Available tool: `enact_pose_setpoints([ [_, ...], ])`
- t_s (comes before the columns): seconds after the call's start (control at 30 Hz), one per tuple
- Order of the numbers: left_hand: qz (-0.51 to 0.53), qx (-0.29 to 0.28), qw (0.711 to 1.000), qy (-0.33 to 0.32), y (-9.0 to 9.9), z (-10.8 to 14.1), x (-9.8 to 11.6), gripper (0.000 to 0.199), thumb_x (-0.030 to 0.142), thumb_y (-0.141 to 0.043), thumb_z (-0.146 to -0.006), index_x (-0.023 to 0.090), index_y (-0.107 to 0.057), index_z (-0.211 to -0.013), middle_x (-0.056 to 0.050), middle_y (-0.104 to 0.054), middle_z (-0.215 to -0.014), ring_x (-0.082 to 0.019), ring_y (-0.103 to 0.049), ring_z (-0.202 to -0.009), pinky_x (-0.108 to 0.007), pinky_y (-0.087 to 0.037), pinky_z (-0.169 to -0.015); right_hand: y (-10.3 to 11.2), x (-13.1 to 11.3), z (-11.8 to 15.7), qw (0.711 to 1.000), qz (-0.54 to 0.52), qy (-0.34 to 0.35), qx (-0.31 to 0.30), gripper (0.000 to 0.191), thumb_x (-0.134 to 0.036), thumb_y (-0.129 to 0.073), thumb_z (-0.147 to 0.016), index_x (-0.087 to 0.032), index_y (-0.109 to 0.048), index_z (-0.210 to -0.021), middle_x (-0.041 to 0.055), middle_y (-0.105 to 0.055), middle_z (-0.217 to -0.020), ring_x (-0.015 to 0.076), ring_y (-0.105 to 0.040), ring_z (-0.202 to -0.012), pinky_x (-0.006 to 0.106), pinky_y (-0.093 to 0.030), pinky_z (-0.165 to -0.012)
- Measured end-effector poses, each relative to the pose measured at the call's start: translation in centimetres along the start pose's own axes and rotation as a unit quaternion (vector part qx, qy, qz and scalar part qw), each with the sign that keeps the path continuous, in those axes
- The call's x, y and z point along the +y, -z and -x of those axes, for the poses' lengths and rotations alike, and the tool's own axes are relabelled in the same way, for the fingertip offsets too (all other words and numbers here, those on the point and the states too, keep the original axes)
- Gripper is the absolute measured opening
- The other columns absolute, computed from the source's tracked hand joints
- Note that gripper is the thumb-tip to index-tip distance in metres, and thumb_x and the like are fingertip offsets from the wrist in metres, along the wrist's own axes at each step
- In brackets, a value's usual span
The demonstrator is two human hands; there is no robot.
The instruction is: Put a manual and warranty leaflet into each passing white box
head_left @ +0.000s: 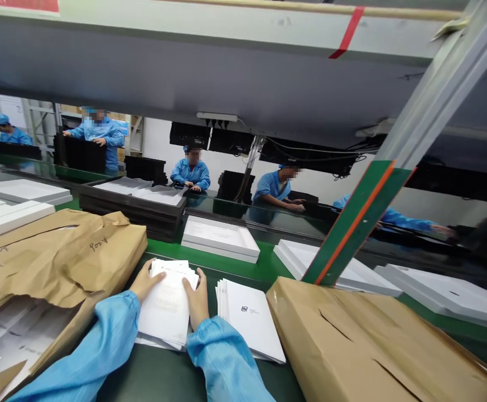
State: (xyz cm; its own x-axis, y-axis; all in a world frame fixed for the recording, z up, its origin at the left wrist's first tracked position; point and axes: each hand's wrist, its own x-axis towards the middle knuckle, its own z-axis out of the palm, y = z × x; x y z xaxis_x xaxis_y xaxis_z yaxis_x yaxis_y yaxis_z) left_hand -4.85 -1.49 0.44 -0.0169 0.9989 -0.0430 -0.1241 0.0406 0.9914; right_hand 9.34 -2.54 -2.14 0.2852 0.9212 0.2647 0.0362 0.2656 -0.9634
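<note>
A stack of white booklets (164,310) lies in front of me, its upper sheets a little uneven at the far edge. My left hand (146,281) is closed on the stack's left side, the thumb resting on top. From the other side my right hand (197,296) grips the same stack, its thumb also over the edge. Just right of it lies a second pile of white booklets (249,318) with a small black logo on the top cover. Both forearms are in blue sleeves.
Torn brown paper package (113,254) with white papers inside at left; another brown package (377,335) at right. White box trays (220,237) line the green conveyor beyond. Black trays (132,209) are stacked behind. A slanted post (360,220) rises at right. Several co-workers in blue sit or stand opposite.
</note>
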Motion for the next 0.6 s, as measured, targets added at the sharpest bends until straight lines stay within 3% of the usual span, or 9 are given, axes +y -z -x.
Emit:
enact_pose_setpoints([
  [0.13, 0.018, -0.044, 0.985, -0.168, -1.1, 2.2, 2.7, 0.078, 0.029, -0.056, -0.064, 0.020, -0.009, -0.125, -0.009, -0.050, -0.104, -0.019, -0.050, -0.093, -0.035, -0.039, -0.081, 0.6, -4.0, 0.0, 1.000, 0.000, 0.021, 0.002, 0.074, -0.038, -0.055, -0.062, -0.019, -0.017, -0.123, 0.0107, -0.037, -0.120, 0.0216, -0.042, -0.103, 0.033, -0.036, -0.083],
  [0.27, -0.018, -0.025, 0.951, -0.307, -2.3, 3.9, 3.7, 0.071, 0.029, -0.050, -0.069, 0.020, -0.007, -0.126, -0.008, -0.036, -0.120, -0.018, -0.038, -0.107, -0.032, -0.027, -0.092, 1.2, -6.7, 0.0, 0.988, 0.006, 0.155, -0.003, 0.057, -0.038, -0.051, -0.067, -0.019, -0.030, -0.116, 0.0086, -0.035, -0.122, 0.0215, -0.036, -0.108, 0.032, -0.032, -0.085],
  [0.4, -0.055, 0.044, 0.943, -0.326, -3.1, 4.2, 2.8, 0.068, 0.034, -0.046, -0.071, 0.018, -0.009, -0.126, -0.009, -0.041, -0.111, -0.017, -0.042, -0.101, -0.032, -0.029, -0.090, 1.2, -6.5, 0.2, 0.980, 0.033, 0.196, -0.016, 0.045, -0.040, -0.042, -0.072, -0.015, -0.039, -0.110, 0.0099, -0.042, -0.115, 0.0215, -0.035, -0.108, 0.035, -0.028, -0.087],
  [0.5, -0.016, 0.084, 0.950, -0.301, -3.5, 3.8, 3.0, 0.057, 0.039, -0.037, -0.075, 0.018, -0.016, -0.123, -0.008, -0.047, -0.101, -0.016, -0.048, -0.090, -0.031, -0.035, -0.081, 0.9, -6.6, 0.3, 0.987, 0.022, 0.160, -0.025, 0.043, -0.040, -0.038, -0.075, -0.015, -0.037, -0.110, 0.0089, -0.053, -0.099, 0.0202, -0.047, -0.094, 0.035, -0.034, -0.080],
  [0.6, -0.001, 0.101, 0.964, -0.247, -3.6, 3.3, 3.8, 0.043, 0.039, -0.036, -0.075, 0.018, -0.034, -0.112, -0.007, -0.052, -0.095, -0.015, -0.051, -0.082, -0.030, -0.038, -0.075, 0.8, -7.2, 0.1, 0.992, 0.017, 0.126, -0.020, 0.039, -0.036, -0.042, -0.073, -0.016, -0.039, -0.106, 0.0052, -0.059, -0.082, 0.0183, -0.053, -0.080, 0.032, -0.037, -0.074],
])
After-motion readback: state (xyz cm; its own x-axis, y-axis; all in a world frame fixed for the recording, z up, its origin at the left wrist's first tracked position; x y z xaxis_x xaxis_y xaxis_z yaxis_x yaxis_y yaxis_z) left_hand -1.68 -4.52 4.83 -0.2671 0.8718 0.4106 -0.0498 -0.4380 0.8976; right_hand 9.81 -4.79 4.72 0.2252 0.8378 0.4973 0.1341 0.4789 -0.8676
